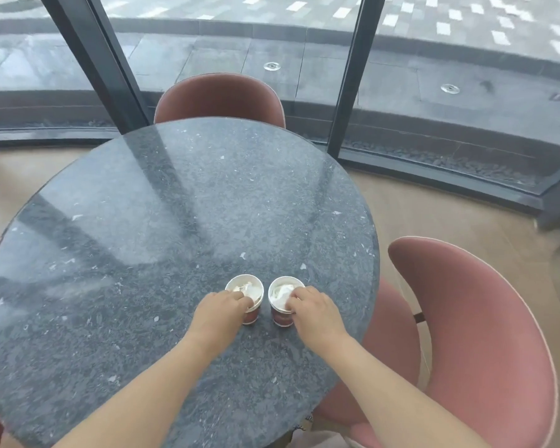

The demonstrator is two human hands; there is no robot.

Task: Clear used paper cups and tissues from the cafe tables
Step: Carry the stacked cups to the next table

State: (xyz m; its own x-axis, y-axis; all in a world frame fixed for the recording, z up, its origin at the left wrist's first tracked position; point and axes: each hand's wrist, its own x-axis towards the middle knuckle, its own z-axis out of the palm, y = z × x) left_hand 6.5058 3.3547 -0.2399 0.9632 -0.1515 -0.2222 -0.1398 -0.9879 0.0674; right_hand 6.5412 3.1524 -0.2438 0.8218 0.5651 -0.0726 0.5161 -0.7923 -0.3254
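Observation:
Two red paper cups stand side by side, upright, on the round dark stone table (143, 237), near its right front part. White crumpled tissue fills each one. My left hand (219, 313) grips the near rim of the left cup (251, 287), fingers curled over its edge. My right hand (316, 310) grips the near rim of the right cup (280, 294) the same way. Both hands hide the near sides of the cups.
A pink upholstered chair (485, 334) stands close at the table's right; another pink chair (220, 97) is tucked in at the far side. Behind it run floor-to-ceiling windows with dark frames (349, 92). Beige floor surrounds the table.

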